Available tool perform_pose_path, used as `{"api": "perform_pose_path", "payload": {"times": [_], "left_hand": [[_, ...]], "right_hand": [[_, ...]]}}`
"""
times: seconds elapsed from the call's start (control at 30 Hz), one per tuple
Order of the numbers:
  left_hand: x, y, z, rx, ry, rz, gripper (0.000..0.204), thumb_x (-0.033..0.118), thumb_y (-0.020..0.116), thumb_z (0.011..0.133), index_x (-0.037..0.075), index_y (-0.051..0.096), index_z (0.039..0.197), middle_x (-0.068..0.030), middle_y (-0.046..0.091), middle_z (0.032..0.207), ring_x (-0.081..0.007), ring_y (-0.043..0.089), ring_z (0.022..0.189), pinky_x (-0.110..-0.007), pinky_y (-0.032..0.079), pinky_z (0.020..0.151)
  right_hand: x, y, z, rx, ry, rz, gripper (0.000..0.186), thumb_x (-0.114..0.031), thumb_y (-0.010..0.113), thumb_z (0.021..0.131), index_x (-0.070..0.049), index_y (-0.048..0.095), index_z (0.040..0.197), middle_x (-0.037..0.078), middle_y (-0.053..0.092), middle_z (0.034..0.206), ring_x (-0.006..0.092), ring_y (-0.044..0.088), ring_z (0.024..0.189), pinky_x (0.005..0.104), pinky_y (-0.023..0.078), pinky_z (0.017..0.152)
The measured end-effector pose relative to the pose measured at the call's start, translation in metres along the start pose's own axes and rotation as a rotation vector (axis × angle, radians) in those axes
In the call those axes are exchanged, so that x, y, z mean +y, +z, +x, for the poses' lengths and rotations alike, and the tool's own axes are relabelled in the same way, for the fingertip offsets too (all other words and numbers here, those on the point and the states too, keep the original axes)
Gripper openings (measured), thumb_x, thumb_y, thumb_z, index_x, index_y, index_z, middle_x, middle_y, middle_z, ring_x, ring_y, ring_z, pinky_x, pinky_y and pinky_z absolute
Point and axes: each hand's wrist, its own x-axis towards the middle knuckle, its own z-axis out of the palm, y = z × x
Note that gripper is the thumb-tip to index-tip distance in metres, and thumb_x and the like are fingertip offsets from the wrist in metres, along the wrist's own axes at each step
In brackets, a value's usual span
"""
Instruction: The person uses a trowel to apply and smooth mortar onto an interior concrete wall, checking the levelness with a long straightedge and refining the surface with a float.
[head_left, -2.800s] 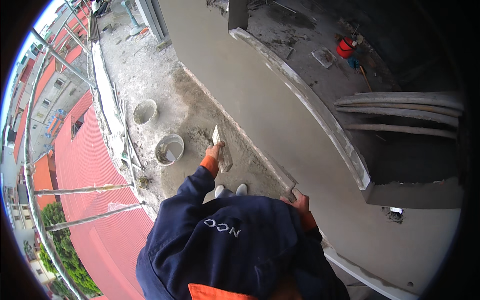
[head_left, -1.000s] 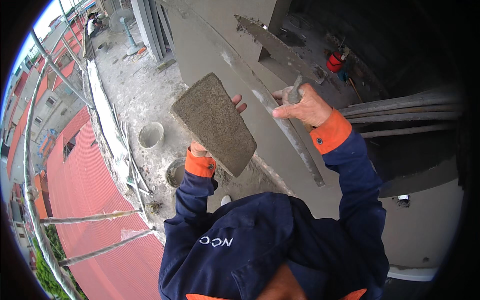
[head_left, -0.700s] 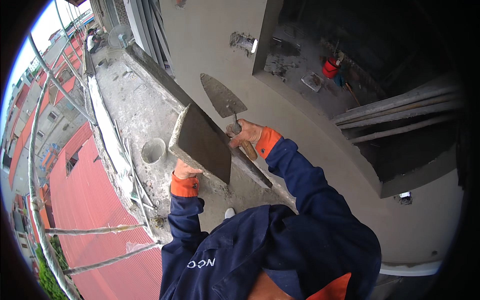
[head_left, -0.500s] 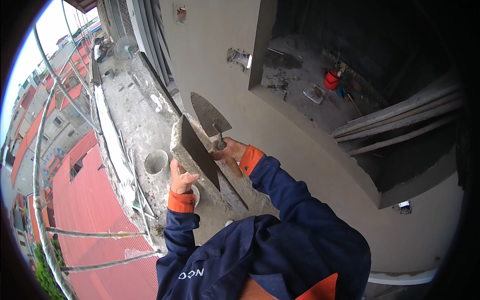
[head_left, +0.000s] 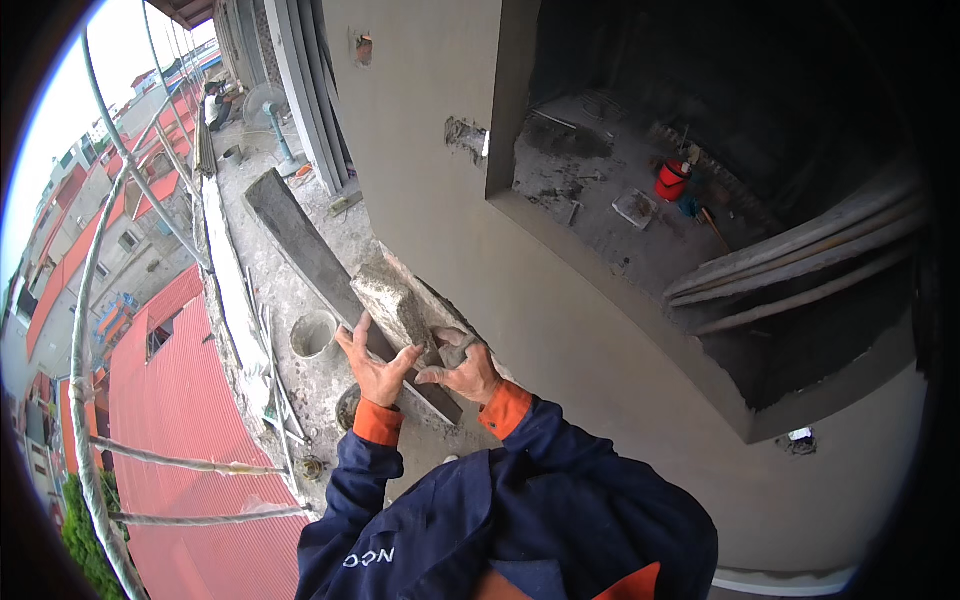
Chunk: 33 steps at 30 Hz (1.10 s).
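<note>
My left hand (head_left: 378, 368) has its fingers spread across the near end of a pale, mortar-crusted float (head_left: 385, 300), gripping it. Close on its right, my right hand (head_left: 468, 368) is bent round something grey at the float's edge, too obscured to make out; the trowel cannot be told apart there. A long grey board (head_left: 292, 232) slants beneath the float and both hands, its lower end showing below them. The plastered wall (head_left: 600, 370) rises just to the right.
Left are scaffold railings (head_left: 118, 152) above red roofs (head_left: 170, 400). Buckets (head_left: 312, 335) stand on the concrete walkway (head_left: 250, 150). A crouching co-worker (head_left: 214, 106) and a fan (head_left: 262, 100) are far along it. Inside the wall opening are a red bucket (head_left: 670, 180) and long poles (head_left: 790, 250).
Since half a second ago the float has tipped over from near upright to lie along the board. My hands have drawn close together, and the trowel blade seen earlier is no longer distinguishable.
</note>
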Motion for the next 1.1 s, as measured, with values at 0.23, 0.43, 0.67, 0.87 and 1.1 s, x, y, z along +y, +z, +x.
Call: {"api": "perform_pose_path", "payload": {"times": [0.23,0.43,0.67,0.87,1.1], "left_hand": [[0.006,0.0,-0.017,0.027,0.102,-0.05,0.07,0.037,0.082,0.069,0.002,0.057,0.123,-0.016,0.039,0.12,-0.0318,0.042,0.118,-0.041,0.034,0.102],[0.011,-0.008,0.012,0.168,0.23,-0.109,0.041,0.011,0.062,0.092,0.003,0.044,0.128,-0.0129,0.045,0.125,-0.0255,0.048,0.113,-0.037,0.036,0.1],[-0.005,-0.052,0.085,-0.22,0.004,-0.667,0.085,0.022,0.073,0.085,0.001,0.019,0.148,-0.017,0.049,0.132,-0.0244,0.051,0.114,-0.039,0.04,0.1],[-0.075,-0.016,0.095,-0.84,-0.177,-0.779,0.05,0.025,0.085,0.072,0.0,0.058,0.106,-0.0033,0.061,0.1,-0.0106,0.052,0.086,-0.027,0.041,0.083],[-0.112,-0.015,0.068,-0.866,-0.255,-0.92,0.055,0.013,0.083,0.073,0.006,0.051,0.116,-0.0102,0.059,0.113,-0.0176,0.057,0.094,-0.033,0.046,0.089]], "right_hand": [[-0.009,-0.011,-0.011,0.062,0.153,0.117,0.049,-0.026,0.075,0.08,-0.001,0.06,0.119,0.012,0.063,0.118,0.021,0.058,0.108,0.0332,0.046,0.092],[0.01,-0.047,-0.028,0.127,0.473,0.263,0.061,-0.035,0.078,0.076,0.001,0.056,0.12,0.015,0.06,0.111,0.0247,0.063,0.09,0.0326,0.05,0.084],[0.042,-0.02,-0.004,0.481,0.479,0.407,0.078,-0.05,0.079,0.071,0.003,0.053,0.121,0.017,0.052,0.116,0.0237,0.055,0.107,0.0326,0.042,0.096],[0.021,-0.028,0.01,0.492,0.314,0.195,0.068,-0.045,0.079,0.071,0.005,0.059,0.111,0.014,0.061,0.088,0.0213,0.059,0.086,0.0343,0.046,0.078],[0.006,-0.017,0.01,0.135,0.383,-0.028,0.068,-0.059,0.075,0.07,0.002,0.065,0.097,0.005,0.05,0.065,0.017,0.051,0.065,0.0371,0.04,0.058]]}}
